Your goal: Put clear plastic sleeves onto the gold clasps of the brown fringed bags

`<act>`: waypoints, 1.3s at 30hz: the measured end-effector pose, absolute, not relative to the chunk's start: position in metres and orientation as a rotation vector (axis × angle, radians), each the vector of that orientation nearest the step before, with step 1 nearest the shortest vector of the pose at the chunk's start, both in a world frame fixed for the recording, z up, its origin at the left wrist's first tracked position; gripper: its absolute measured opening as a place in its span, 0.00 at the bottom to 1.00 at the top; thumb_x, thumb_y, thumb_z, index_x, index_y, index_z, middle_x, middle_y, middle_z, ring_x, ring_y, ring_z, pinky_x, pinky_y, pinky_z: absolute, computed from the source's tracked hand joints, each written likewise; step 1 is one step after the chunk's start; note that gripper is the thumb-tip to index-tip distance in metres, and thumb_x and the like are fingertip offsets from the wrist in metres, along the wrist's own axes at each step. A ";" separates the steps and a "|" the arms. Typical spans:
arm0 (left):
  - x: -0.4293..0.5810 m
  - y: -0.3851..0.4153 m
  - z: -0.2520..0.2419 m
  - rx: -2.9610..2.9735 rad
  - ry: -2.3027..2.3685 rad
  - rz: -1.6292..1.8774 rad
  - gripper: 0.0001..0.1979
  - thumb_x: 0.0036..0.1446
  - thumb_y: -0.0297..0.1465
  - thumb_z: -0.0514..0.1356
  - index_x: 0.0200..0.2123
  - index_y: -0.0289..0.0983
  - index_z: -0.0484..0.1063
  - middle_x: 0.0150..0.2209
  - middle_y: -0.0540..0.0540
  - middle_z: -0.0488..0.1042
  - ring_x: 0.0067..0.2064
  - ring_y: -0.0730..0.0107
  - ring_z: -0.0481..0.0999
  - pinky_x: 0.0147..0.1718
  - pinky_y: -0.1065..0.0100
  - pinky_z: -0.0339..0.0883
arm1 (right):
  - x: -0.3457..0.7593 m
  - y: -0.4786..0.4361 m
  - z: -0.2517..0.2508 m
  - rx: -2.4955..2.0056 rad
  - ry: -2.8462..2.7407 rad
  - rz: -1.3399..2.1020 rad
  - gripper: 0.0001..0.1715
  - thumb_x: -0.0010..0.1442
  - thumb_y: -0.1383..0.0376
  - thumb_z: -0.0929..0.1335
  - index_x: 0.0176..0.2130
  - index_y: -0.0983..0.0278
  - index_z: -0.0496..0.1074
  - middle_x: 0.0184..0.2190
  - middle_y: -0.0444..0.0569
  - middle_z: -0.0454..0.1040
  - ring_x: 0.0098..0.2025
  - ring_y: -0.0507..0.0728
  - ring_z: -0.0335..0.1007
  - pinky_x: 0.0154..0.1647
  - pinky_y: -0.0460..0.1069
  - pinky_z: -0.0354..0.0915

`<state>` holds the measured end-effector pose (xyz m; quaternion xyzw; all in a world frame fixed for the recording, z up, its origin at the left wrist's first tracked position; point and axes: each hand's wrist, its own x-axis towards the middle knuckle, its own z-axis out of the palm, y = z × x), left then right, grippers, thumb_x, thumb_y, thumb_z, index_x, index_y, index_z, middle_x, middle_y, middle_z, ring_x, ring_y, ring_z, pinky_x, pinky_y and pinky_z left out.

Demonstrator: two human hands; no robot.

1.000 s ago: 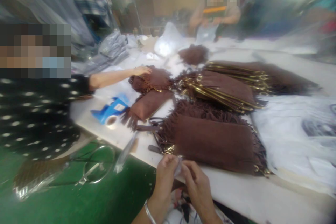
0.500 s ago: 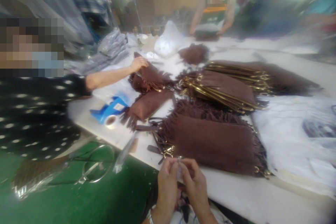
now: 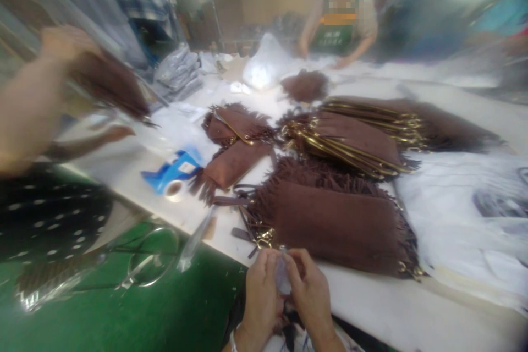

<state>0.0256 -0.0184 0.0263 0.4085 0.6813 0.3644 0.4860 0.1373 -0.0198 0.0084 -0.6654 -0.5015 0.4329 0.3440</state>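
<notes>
The person's left hand (image 3: 259,292) and right hand (image 3: 312,291) meet at the near edge of the table (image 3: 371,308), low in the view. Both are closed in a pinch, thumbs and fingertips gripping a small clear piece (image 3: 282,279) between them. The piece is too blurred to tell what it is. It sits just in front of the hands' knuckles, above the table edge and just short of the big bag (image 3: 338,225).

The big bag is brown suede with a fringe and lies flat across the table, its gold clasp (image 3: 264,241) and straps near the left hand. Behind it a stack (image 3: 350,140) of like bags shows gold zips. To the left lie two small bags, one (image 3: 235,164) nearer and one (image 3: 236,124) farther. Beside them are a blue pack (image 3: 172,169) and a tape roll (image 3: 175,190), touching.

At the left a co-worker in a dotted sleeve (image 3: 49,214) lifts another brown bag (image 3: 110,83) in a raised hand (image 3: 61,44). At the far end a second person (image 3: 342,27) leans over the table. A white sack (image 3: 264,66) and grey packets (image 3: 178,74) lie near there. The floor (image 3: 185,313) below is green.
</notes>
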 end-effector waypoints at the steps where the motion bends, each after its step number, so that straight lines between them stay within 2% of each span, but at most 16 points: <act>1: 0.025 -0.016 0.024 0.943 1.643 0.901 0.15 0.62 0.42 0.51 0.33 0.39 0.70 0.30 0.48 0.74 0.33 0.67 0.72 0.33 0.69 0.63 | 0.138 -0.019 0.010 -1.734 -1.319 1.116 0.18 0.63 0.50 0.62 0.39 0.60 0.71 0.35 0.46 0.77 0.35 0.56 0.72 0.37 0.47 0.63; 4: 0.025 -0.013 0.016 0.742 1.579 0.961 0.11 0.56 0.40 0.58 0.33 0.38 0.69 0.27 0.50 0.73 0.28 0.70 0.69 0.28 0.71 0.61 | 0.139 -0.017 0.015 -1.730 -1.351 1.115 0.18 0.63 0.51 0.61 0.38 0.60 0.71 0.35 0.46 0.77 0.35 0.55 0.71 0.37 0.46 0.63; 7: 0.025 -0.012 0.010 0.559 1.488 1.024 0.12 0.51 0.38 0.63 0.34 0.36 0.69 0.27 0.50 0.73 0.27 0.73 0.69 0.27 0.72 0.61 | 0.140 -0.016 0.019 -1.732 -1.396 1.094 0.18 0.64 0.52 0.61 0.37 0.60 0.72 0.35 0.46 0.77 0.34 0.55 0.71 0.36 0.47 0.62; 16: 0.027 -0.010 0.017 0.373 1.420 1.035 0.14 0.46 0.34 0.66 0.34 0.33 0.71 0.27 0.48 0.74 0.26 0.74 0.70 0.27 0.72 0.63 | 0.138 -0.018 0.012 -1.682 -1.489 0.994 0.13 0.65 0.56 0.61 0.39 0.60 0.71 0.38 0.46 0.74 0.40 0.55 0.69 0.42 0.48 0.61; 21: 0.029 -0.007 0.019 0.378 1.393 1.057 0.16 0.43 0.34 0.69 0.34 0.32 0.72 0.31 0.45 0.77 0.29 0.72 0.72 0.31 0.71 0.65 | 0.139 -0.020 0.009 -1.599 -1.524 0.932 0.14 0.66 0.58 0.60 0.40 0.61 0.71 0.38 0.48 0.71 0.41 0.55 0.68 0.44 0.49 0.61; 33: 0.029 -0.001 0.028 0.310 1.404 0.943 0.13 0.43 0.34 0.66 0.31 0.36 0.67 0.26 0.47 0.74 0.27 0.67 0.74 0.28 0.68 0.65 | 0.153 -0.011 0.017 -1.525 -1.605 1.049 0.15 0.66 0.62 0.59 0.40 0.61 0.73 0.38 0.48 0.74 0.40 0.56 0.70 0.42 0.48 0.61; 39: 0.028 -0.005 0.013 0.672 1.534 0.963 0.11 0.49 0.38 0.63 0.31 0.35 0.71 0.27 0.48 0.74 0.28 0.69 0.71 0.28 0.69 0.61 | 0.158 -0.001 0.026 -1.700 -1.668 1.119 0.15 0.64 0.58 0.61 0.36 0.59 0.75 0.35 0.47 0.77 0.37 0.58 0.72 0.40 0.50 0.61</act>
